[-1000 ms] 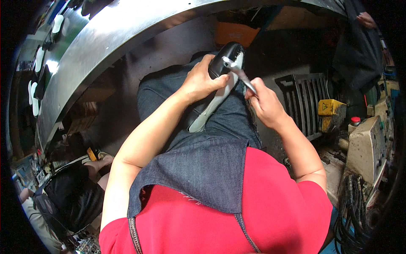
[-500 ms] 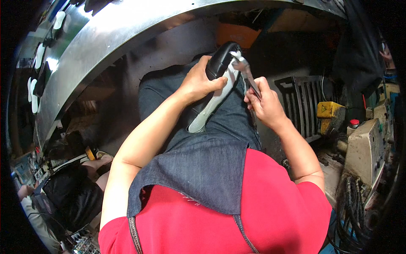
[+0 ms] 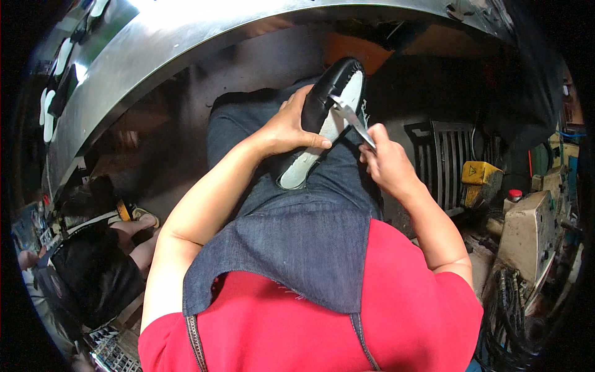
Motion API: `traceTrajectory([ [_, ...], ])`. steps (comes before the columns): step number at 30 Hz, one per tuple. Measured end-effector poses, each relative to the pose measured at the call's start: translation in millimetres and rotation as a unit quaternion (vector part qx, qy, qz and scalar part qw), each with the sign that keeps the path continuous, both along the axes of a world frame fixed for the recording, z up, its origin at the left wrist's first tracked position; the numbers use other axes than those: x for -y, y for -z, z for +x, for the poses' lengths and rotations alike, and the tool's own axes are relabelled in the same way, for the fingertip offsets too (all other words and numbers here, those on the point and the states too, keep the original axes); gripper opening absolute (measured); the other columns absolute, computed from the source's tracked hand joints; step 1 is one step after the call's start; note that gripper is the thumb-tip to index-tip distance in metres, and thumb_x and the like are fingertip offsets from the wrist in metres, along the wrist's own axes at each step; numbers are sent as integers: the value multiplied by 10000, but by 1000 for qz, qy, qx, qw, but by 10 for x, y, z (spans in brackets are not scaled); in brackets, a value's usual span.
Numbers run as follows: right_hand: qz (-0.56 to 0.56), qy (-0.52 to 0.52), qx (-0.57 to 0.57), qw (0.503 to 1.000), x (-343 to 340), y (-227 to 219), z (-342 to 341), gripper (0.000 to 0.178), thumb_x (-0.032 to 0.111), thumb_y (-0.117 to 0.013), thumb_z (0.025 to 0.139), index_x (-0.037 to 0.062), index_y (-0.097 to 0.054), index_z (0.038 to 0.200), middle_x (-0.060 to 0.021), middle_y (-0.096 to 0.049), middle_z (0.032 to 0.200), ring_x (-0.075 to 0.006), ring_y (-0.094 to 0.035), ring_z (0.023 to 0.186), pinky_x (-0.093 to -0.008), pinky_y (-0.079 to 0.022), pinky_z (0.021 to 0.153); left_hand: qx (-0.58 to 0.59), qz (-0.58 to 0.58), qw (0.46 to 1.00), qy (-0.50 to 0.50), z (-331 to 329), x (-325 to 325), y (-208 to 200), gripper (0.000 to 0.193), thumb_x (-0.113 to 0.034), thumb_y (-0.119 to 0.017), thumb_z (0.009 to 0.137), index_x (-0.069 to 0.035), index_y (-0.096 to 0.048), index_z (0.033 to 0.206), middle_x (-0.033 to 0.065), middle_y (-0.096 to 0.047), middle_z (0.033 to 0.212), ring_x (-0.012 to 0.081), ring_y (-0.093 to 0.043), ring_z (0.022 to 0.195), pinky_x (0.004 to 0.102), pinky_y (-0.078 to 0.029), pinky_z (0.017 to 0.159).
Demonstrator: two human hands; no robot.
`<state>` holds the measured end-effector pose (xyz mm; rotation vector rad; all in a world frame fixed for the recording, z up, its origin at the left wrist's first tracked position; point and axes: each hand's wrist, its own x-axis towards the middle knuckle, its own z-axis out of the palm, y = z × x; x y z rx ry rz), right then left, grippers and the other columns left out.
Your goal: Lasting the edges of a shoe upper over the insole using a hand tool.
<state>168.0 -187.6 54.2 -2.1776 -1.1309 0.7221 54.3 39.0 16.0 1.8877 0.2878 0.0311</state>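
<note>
A black shoe upper [image 3: 320,94] rests bottom up across my lap, its toe pointing away from me. Its pale insole [image 3: 335,126] faces up, and small pleats show along the toe edge. My left hand [image 3: 290,126] is wrapped round the shoe's left side, thumb pressed on the insole. In my right hand [image 3: 392,162] is a pair of metal pincers [image 3: 354,121], fingers closed round the handles. The pincers' head lies at the left edge of the insole, behind the toe; whether the jaws grip the upper I cannot tell.
Ahead curves a metal workbench [image 3: 186,37], with several white insoles [image 3: 48,116] at far left. To the right are a slatted dark rack [image 3: 450,158], a yellow box [image 3: 481,176], and a beige control box [image 3: 527,229] with a red button. Someone sits at lower left [image 3: 93,273].
The pincers have moved from the toe tip back toward me, to the left insole edge. The shoe has rolled, so more of the front insole shows.
</note>
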Motion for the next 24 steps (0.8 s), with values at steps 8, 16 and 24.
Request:
traceTrajectory([
  [8,4,-69,105,992,3,26,-18,232,24,-588,868,56,-402,1004,-185,-626,738,-412,-641,735,-488,-498,624,0,-28,1000,-8,-18,10,33,1216,-382,-906,527,-42,-232,1480,258,-360,1429,396,-320,1354,449,-265,1132],
  [16,-52,-44,-36,997,33,-23,41,141,36,-537,939,45,-414,1007,-88,-628,778,-179,-642,662,-302,-499,584,15,-72,997,4,-55,-20,55,1064,-365,-845,685,-17,-229,1479,182,-392,1430,271,-347,1345,353,-246,1129],
  [24,47,21,-342,938,205,-144,178,173,51,-490,958,59,-434,1122,-91,-615,1058,-155,-637,914,-300,-514,748,-40,-97,993,-53,153,67,-244,631,-427,-606,924,-55,-406,1393,151,-578,1192,206,-536,1079,315,-415,955],
])
